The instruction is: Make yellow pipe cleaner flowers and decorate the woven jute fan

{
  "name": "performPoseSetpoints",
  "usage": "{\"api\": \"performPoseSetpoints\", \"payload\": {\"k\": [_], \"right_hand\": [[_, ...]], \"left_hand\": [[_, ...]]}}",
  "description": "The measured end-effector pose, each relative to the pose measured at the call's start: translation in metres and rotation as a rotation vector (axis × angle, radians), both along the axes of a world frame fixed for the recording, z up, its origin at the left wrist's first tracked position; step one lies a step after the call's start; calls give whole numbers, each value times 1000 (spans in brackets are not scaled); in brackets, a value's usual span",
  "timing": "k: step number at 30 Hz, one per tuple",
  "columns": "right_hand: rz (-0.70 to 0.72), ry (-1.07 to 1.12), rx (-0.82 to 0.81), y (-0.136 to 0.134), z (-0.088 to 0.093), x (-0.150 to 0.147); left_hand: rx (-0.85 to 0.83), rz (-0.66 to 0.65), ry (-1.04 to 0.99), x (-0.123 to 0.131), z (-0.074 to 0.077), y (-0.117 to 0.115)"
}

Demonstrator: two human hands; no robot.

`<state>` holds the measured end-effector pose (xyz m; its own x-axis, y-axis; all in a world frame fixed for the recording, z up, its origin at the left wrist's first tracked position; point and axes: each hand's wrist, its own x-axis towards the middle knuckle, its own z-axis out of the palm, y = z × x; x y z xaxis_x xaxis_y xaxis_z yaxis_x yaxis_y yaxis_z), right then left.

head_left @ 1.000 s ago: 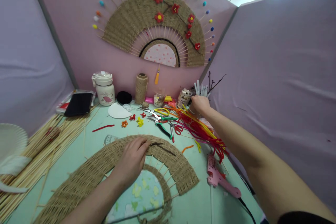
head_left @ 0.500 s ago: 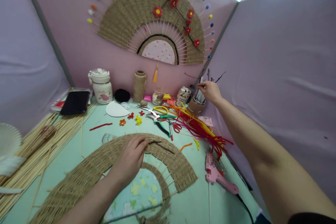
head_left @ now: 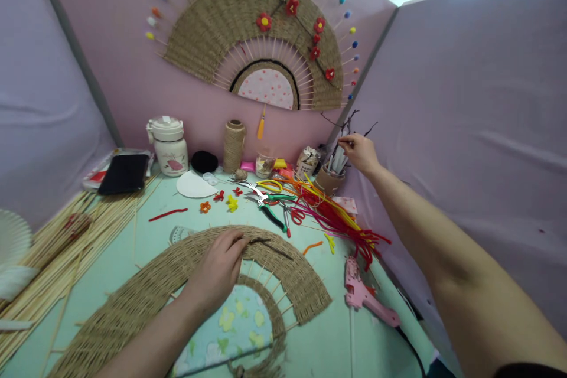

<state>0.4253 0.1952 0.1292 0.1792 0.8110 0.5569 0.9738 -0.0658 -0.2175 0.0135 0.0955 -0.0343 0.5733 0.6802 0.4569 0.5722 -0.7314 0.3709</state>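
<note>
My left hand [head_left: 221, 263] rests on a woven fan [head_left: 305, 289] on the table, its fingers closed on the left end of a dark forked twig [head_left: 279, 248] that lies across the weave. At the back right, my right hand [head_left: 357, 150] is raised beside a brown pot [head_left: 328, 180] of twigs and white sticks. Its thumb and fingers pinch a thin dark twig, which points left from the fingertips. Below the left hand, the fan's inner half circle is covered with blue floral cloth [head_left: 225, 322].
A pink glue gun [head_left: 370, 298] lies at the right, near red and yellow pipe cleaners [head_left: 345, 224]. Green-handled pruners [head_left: 272, 215], a twine spool [head_left: 234, 144], a white jar [head_left: 170, 147] and a black tablet [head_left: 124, 174] stand or lie behind. Reeds [head_left: 57, 260] cover the left side.
My right hand has moved slightly down and right by the pot, and the twigs there have shifted. My left hand stays on the fan and twig.
</note>
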Motion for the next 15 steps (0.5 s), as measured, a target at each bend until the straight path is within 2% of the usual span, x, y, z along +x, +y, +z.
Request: {"api": "performPoseSetpoints", "payload": {"k": [7,11,15], "right_hand": [[85,-252,-23,-9,0,-14],[60,-400,-67,-14,4,-18],[23,-499,-189,-11,5,-17]], "left_hand": [[3,1,4,1,0,0],[0,4,-8,1,1,0],[-7,7,-3,2,4,-1]]}}
